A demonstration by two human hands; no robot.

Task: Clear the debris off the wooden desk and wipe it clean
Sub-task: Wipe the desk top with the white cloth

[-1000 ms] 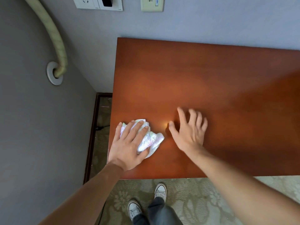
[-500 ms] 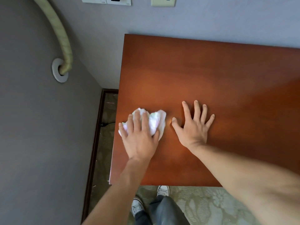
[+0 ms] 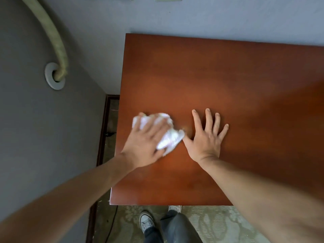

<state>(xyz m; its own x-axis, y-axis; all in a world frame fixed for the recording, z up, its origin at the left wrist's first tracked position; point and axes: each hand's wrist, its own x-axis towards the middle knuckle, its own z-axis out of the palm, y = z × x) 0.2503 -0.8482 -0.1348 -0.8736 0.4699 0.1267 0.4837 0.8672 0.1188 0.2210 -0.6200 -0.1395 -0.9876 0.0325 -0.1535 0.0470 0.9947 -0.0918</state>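
While beside cloth (image 3: 168,135), right hand (image 3: 205,139).

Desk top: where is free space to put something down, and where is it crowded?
The wooden desk is bare from both hands back to the wall, and to the right of the right hand. Crowded: the near-left part, where the left hand presses the white cloth close beside the right thumb.

Worktop (image 3: 228,76): bare wood open across the far and right portions. Obstructions on its surface: left hand (image 3: 145,142) pressing a crumpled white cloth (image 3: 168,135) near the left edge, and right hand (image 3: 206,139) lying flat just beside it, thumb touching the cloth. Grey wall (image 3: 210,18) closes the far side. An open gap to the floor runs along the left edge.
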